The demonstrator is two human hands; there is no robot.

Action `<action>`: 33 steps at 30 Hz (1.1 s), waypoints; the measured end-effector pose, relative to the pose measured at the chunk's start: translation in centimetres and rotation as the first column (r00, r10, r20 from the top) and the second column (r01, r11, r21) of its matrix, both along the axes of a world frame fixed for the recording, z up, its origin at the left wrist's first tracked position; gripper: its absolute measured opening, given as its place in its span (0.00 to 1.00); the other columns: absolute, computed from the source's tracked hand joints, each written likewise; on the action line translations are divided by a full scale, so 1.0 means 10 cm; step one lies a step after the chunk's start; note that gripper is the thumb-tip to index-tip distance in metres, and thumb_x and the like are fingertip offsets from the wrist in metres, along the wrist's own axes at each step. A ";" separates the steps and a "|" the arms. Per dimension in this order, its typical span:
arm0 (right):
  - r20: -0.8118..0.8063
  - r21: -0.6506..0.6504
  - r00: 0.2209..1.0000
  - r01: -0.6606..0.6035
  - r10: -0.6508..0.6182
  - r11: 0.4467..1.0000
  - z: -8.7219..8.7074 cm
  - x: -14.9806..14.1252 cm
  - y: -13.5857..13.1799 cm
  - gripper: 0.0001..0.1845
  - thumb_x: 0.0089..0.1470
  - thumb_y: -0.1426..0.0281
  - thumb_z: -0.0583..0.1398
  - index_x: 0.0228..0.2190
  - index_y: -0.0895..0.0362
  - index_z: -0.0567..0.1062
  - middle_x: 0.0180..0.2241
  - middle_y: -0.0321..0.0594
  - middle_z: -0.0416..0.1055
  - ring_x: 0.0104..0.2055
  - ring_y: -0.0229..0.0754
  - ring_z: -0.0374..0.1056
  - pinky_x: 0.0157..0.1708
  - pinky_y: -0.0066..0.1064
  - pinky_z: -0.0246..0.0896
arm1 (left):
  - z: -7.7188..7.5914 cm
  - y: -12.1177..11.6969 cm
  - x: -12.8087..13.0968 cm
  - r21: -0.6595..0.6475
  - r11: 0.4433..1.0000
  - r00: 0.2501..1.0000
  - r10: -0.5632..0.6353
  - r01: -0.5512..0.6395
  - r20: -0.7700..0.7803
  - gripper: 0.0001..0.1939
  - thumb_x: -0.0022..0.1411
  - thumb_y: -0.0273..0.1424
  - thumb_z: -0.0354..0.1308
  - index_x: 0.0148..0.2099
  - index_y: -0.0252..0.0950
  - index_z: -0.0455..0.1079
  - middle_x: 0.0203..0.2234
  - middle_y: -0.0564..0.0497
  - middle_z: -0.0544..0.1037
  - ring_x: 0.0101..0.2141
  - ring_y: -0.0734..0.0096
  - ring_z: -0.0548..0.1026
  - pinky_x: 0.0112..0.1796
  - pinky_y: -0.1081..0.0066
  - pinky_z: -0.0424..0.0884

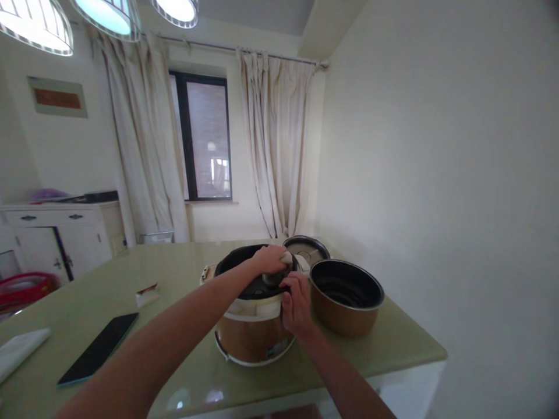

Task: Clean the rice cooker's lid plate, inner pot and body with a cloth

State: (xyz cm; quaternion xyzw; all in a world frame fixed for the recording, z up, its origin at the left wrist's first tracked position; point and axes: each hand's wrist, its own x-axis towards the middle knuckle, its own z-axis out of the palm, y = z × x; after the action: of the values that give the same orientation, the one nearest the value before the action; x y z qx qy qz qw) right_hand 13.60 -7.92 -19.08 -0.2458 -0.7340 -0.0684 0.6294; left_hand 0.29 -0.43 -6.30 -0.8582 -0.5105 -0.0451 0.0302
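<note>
An electric cooker (255, 334) with a brown body and a pale rim stands on the table, its top open and dark inside. Over the right side of that opening, my left hand (269, 259) is closed, with a small pale thing showing at its fingertips that I cannot make out. My right hand (297, 304) grips the cooker's rim at the right, fingers over the edge and thumb against the outside. Close beside it sits a brown inner pot (345, 320) with a dark inside. A round lid-like piece (308, 249) lies behind, partly hidden.
On the pale green table (183, 343), a dark phone (99, 349) lies to the left, near a small white packet (147, 295) and a white object (21, 349) at the edge. A wall (437, 174) rises on the right. A white cabinet (61, 233) stands at far left.
</note>
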 end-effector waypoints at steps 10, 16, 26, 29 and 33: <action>0.000 0.039 1.000 -0.016 0.016 0.999 0.03 0.02 0.00 0.12 0.71 0.67 0.47 0.45 0.54 0.68 0.43 0.45 0.63 0.49 0.49 0.62 0.49 0.46 0.62 | 0.40 -0.45 -0.66 -0.729 0.658 0.944 0.084 0.189 0.320 0.23 0.47 0.37 0.68 0.47 0.40 0.77 0.39 0.55 0.82 0.40 0.63 0.80 0.40 0.68 0.78; 0.003 0.033 1.000 -0.010 0.010 0.999 0.04 0.02 0.00 0.11 0.70 0.68 0.47 0.45 0.55 0.68 0.43 0.45 0.63 0.49 0.49 0.62 0.49 0.45 0.61 | 0.70 -0.54 -1.04 -0.667 0.734 0.988 -0.036 0.130 0.153 0.31 0.40 0.34 0.72 0.51 0.40 0.76 0.41 0.56 0.81 0.44 0.64 0.78 0.43 0.71 0.75; -0.013 0.031 1.000 0.003 -0.002 1.000 0.02 0.01 0.01 0.12 0.71 0.67 0.47 0.44 0.53 0.69 0.43 0.45 0.64 0.49 0.49 0.63 0.48 0.44 0.62 | 0.10 -0.59 -0.48 -0.353 0.913 0.971 -0.143 0.205 0.193 0.24 0.63 0.48 0.57 0.53 0.38 0.77 0.48 0.47 0.82 0.47 0.62 0.78 0.49 0.68 0.71; -0.014 0.033 1.000 0.000 0.001 0.999 0.02 0.01 0.02 0.13 0.71 0.66 0.46 0.44 0.54 0.69 0.43 0.45 0.63 0.48 0.49 0.63 0.47 0.44 0.63 | 0.14 -0.52 -0.46 -0.412 0.892 0.979 -0.134 0.186 0.153 0.25 0.59 0.43 0.59 0.55 0.39 0.78 0.49 0.48 0.83 0.46 0.59 0.79 0.47 0.67 0.74; -0.006 0.016 1.000 0.002 -0.002 1.000 0.01 0.02 0.02 0.13 0.71 0.67 0.47 0.44 0.54 0.69 0.43 0.46 0.64 0.49 0.49 0.63 0.47 0.45 0.62 | 0.47 -0.41 -0.73 -0.588 0.808 0.990 0.046 0.042 0.134 0.24 0.51 0.41 0.65 0.51 0.41 0.82 0.40 0.51 0.85 0.40 0.59 0.82 0.38 0.69 0.77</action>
State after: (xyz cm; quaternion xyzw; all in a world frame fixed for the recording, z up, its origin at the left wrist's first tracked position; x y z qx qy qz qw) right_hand 13.81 -7.73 -18.96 -0.2418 -0.7313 -0.0743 0.6334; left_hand -7.02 -4.57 -1.60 -0.8193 -0.5011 0.0547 -0.2732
